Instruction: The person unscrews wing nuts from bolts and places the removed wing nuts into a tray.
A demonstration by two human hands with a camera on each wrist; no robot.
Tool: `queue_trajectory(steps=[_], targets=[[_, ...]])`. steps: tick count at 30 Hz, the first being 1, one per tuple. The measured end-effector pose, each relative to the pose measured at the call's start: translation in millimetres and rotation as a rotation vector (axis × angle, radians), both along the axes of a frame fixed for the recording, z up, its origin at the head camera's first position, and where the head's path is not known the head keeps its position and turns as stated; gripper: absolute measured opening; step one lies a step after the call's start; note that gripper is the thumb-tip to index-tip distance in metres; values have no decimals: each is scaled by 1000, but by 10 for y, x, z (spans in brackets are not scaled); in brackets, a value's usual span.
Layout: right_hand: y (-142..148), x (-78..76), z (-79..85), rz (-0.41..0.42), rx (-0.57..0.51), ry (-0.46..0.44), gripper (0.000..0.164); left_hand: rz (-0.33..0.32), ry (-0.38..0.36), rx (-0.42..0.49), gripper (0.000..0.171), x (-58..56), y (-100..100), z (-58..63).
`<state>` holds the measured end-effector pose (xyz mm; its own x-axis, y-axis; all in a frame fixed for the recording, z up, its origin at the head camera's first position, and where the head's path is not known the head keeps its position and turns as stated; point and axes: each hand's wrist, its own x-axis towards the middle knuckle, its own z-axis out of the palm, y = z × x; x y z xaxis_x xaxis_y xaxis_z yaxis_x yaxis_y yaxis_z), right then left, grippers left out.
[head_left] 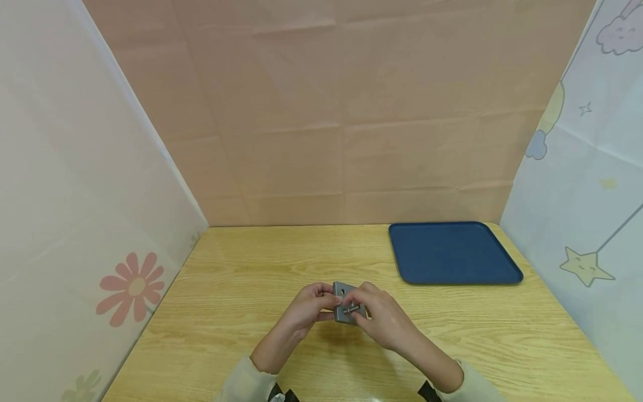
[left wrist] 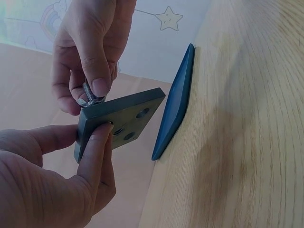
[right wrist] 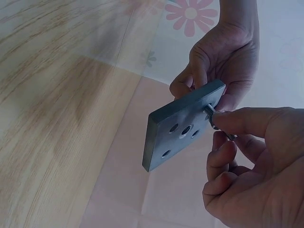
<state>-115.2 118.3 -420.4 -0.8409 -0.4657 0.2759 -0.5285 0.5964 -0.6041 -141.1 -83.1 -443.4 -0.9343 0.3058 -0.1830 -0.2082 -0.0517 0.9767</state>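
Your left hand grips the drilled metal plate above the near-middle table, your right hand pinches the threaded screw at its face, and keeping the screw square should prevent cross-threading.

The drilled plate is held above the tabletop, between left hand and right hand; the screw is held at its corner; the tray is placed behind it, rightward.
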Motion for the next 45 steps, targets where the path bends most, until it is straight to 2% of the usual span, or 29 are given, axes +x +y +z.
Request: queue_trajectory(steps=[11,16,20,23,26,36,45], targets=[[-8,6,-39,13,-15,16,30,-5,3,4,32,4,2,-1],[-8,8,-40,33,-34,-11,15,-7,7,2,31,-6,-6,-9],[-26,0,-27,-24,-42,-13,4,-12,1,0,31,-6,-9,-4],[-40,-8,-21,-87,-37,-1,6,-19,0,-1,32,0,-5,2],[-45,-9,-18,-115,-25,-1,5,-18,3,-3,31,6,0,5],[-31,-1,-43,-83,-4,20,6,-9,4,-4,32,10,-10,10],[-32,6,-34,-80,28,-23,11,-6,7,-4,31,12,-19,20]])
